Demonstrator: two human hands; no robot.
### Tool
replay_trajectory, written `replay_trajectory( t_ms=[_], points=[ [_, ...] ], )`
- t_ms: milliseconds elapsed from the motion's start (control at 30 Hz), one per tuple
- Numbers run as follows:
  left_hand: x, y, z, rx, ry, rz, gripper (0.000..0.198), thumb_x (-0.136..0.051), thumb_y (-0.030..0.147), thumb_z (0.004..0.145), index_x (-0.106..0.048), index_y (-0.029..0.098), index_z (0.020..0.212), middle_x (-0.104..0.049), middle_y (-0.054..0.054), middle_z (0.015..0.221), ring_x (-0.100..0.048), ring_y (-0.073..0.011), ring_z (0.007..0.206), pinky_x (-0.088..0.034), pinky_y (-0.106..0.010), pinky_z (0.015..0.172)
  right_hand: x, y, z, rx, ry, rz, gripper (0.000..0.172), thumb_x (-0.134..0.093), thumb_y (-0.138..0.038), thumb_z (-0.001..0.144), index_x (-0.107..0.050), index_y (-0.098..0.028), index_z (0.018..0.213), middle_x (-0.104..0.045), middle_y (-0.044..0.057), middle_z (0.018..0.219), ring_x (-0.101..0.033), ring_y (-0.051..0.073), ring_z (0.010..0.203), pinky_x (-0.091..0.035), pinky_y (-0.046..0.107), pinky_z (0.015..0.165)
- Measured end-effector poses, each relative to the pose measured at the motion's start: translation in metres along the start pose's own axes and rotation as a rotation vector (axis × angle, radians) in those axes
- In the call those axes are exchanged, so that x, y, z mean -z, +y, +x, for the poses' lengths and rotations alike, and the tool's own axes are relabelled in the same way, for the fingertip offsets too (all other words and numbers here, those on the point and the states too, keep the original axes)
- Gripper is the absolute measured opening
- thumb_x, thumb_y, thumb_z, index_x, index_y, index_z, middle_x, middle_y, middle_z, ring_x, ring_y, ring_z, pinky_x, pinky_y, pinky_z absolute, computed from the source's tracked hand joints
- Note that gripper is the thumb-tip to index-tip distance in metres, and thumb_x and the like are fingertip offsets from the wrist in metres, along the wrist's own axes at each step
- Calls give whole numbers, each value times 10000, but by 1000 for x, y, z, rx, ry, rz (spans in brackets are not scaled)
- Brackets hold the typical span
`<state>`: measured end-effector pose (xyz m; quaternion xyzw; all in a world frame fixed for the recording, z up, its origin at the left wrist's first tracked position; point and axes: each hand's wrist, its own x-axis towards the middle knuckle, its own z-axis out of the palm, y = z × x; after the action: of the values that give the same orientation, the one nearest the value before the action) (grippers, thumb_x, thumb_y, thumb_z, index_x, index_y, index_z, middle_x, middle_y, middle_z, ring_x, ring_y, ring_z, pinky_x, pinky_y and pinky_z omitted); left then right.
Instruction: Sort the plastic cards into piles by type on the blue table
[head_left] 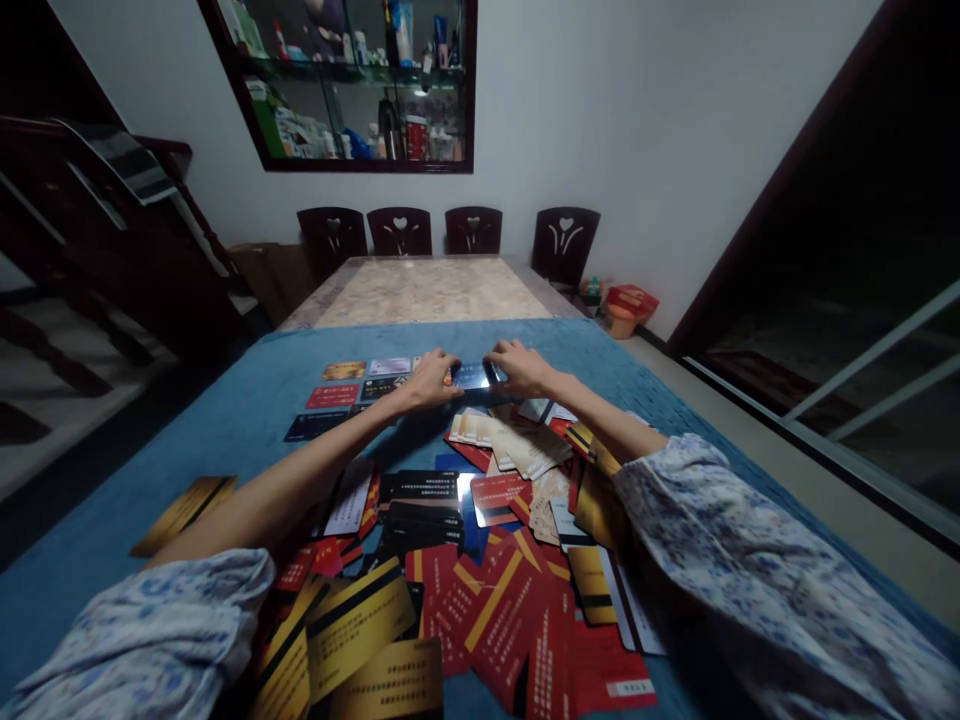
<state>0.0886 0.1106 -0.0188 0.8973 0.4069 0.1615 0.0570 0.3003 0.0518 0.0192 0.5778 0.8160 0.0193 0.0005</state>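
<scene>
A shiny blue card (471, 376) lies between my two hands near the far part of the blue cloth. My left hand (433, 380) grips its left edge with thumb and fingers. At the right edge, my right hand (519, 368) pinches the same card. Left of my left hand are rows of cards, among them a gold card (344, 370), a red card (331, 396) and a dark blue card (319, 426). Part of this group is hidden behind my left hand. Nearer to me, between my forearms, spreads a heap of overlapping cards, including red cards (499, 610), black cards (420, 505) and cream cards (525, 445).
A lone gold card (187, 512) lies beside my left forearm. Several gold cards (360, 625) overlap close to me. The blue cloth (247, 420) covers the near part of the marble-patterned table (450, 285). Dark chairs (474, 230) stand at the far end.
</scene>
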Motion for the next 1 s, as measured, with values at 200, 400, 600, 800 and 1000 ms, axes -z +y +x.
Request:
replay_trajectory(
  t_ms=[200, 400, 600, 800, 1000],
  points=[
    [-9, -3, 28, 80, -27, 65, 531, -722, 338, 744, -667, 177, 1248, -621, -120, 1241, -519, -343, 1203, -478, -452, 977, -5, 17, 22, -38, -13, 16, 490, -691, -340, 879, -620, -202, 1344, -540, 181, 1375, -491, 356, 1236, -488, 419, 901],
    [-16, -12, 50, 146, -38, 73, 506, -733, 337, 719, -707, 182, 1199, -666, -125, 1230, -510, -373, 1216, -472, -462, 959, -14, 28, 43, -54, -11, 16, 485, -681, -293, 889, -626, -187, 1359, -568, 173, 1387, -528, 348, 1251, -485, 375, 914],
    [-21, -18, 64, 185, -78, 87, 414, -726, 345, 709, -757, 195, 1093, -725, -110, 1114, -518, -390, 1206, -485, -455, 920, -27, 41, 64, -46, 20, 41, 449, -707, -288, 881, -682, -195, 1319, -627, 155, 1354, -596, 287, 1213, -464, 299, 956],
    [-23, -20, 72, 219, -104, 84, 393, -690, 322, 728, -747, 206, 1099, -729, -119, 1040, -488, -399, 1261, -476, -487, 943, -37, 49, 76, -48, 34, 70, 414, -700, -256, 875, -712, -179, 1281, -670, 156, 1303, -651, 251, 1152, -468, 252, 932],
    [-22, -18, 77, 307, -152, 64, 426, -688, 288, 731, -736, 241, 1152, -721, -108, 1120, -460, -374, 1300, -458, -450, 989, -44, 52, 85, -52, 11, 66, 414, -676, -238, 878, -713, -187, 1287, -700, 128, 1270, -664, 239, 1142, -469, 232, 924]
  ],
)
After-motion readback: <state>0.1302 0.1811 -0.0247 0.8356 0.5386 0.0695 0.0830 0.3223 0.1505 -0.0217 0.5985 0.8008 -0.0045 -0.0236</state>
